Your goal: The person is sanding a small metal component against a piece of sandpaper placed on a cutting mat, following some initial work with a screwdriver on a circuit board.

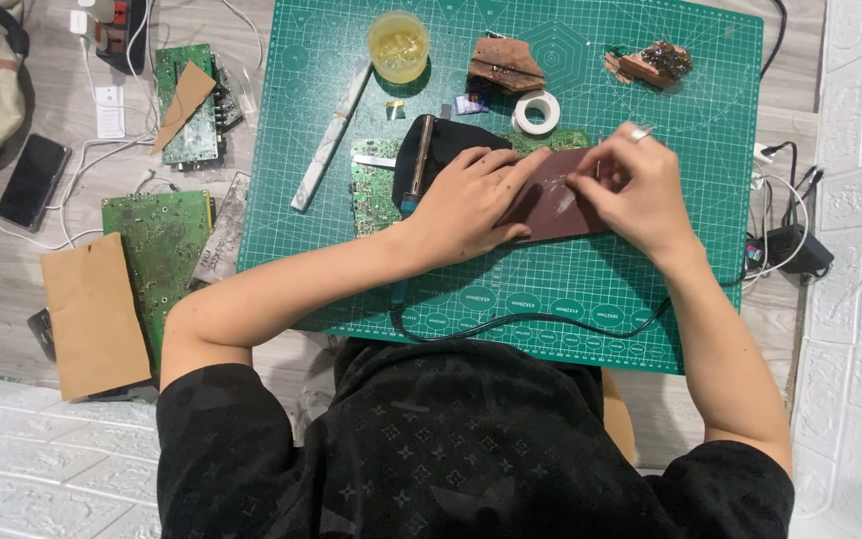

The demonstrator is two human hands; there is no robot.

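Both hands work over a reddish-brown sheet (pixel 556 205), apparently sandpaper, lying flat on the green cutting mat (pixel 710 120) near its middle. The left hand (pixel 466 205) rests on the sheet's left edge, fingers (pixel 506 170) loosely spread and pressing it down. The right hand (pixel 636 190) hovers at the sheet's right part, its fingers drawn together and pinching something small against the surface; what it is cannot be told. A soldering iron (pixel 418 165) lies on a black cloth (pixel 446 140) just beside the left hand, partly covering a green circuit board (pixel 373 190). Farther up the mat stand a yellow cup (pixel 398 45) and a roll of white tape (pixel 537 112). More circuit boards (pixel 162 245) lie on the worktop (pixel 2 289), left of the mat.
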